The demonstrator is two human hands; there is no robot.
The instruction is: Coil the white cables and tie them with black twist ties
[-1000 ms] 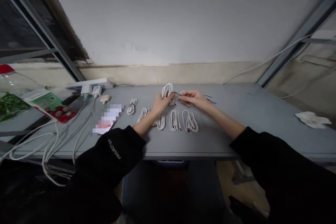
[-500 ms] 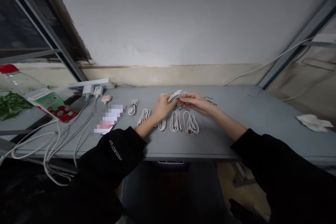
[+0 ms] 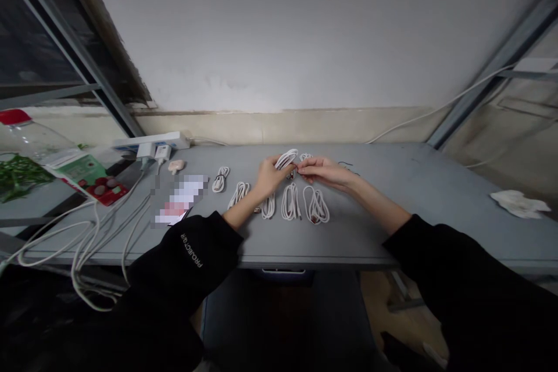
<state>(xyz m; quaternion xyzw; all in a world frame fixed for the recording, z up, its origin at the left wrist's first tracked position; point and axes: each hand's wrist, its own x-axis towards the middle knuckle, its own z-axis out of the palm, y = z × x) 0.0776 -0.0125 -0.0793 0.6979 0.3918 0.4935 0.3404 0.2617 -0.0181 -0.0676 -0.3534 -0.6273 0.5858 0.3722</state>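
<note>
The left hand curls its fingers around a coiled white cable above the middle of a grey table. The right hand comes in from the right, its fingertips pressed together at the coil, pinching something too small to tell. Other white cable coils lie in a row nearer the person, just below the hands.
</note>
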